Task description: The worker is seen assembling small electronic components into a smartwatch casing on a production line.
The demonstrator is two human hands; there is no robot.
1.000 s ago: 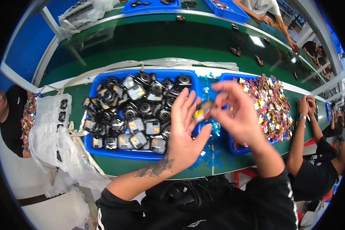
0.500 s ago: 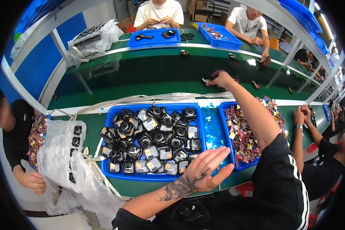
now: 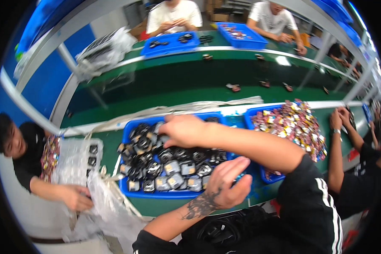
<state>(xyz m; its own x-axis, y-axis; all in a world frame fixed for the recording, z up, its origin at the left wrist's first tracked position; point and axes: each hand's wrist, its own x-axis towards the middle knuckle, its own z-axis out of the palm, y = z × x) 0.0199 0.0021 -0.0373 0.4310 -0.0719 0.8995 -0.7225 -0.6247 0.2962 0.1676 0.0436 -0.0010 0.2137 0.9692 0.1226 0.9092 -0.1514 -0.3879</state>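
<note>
My left hand (image 3: 229, 186), tattooed at the wrist, hovers by the near right corner of a blue tray (image 3: 156, 194). Its fingers are stretched out and nothing is in them. Small black watch-like cases (image 3: 183, 169), some with clear grey backs, lie heaped in that tray. My right arm crosses over, and my right hand (image 3: 185, 130) is above the tray's far part. Its bent fingers reach down at the cases, near a clear-backed one (image 3: 158, 127). Blur and the hand itself hide whether they grip one.
A second blue tray (image 3: 250, 119) on the right holds many small pink-and-yellow parts (image 3: 290, 127). Beyond runs a green conveyor belt (image 3: 165, 80) with several small parts. A person's hand (image 3: 77, 197) at left touches plastic packing (image 3: 74, 158). Other people work opposite and at right.
My right hand has come back from the belt to the case tray, leaving a small part on the belt. The person at left has leaned in and reached to the packing.
</note>
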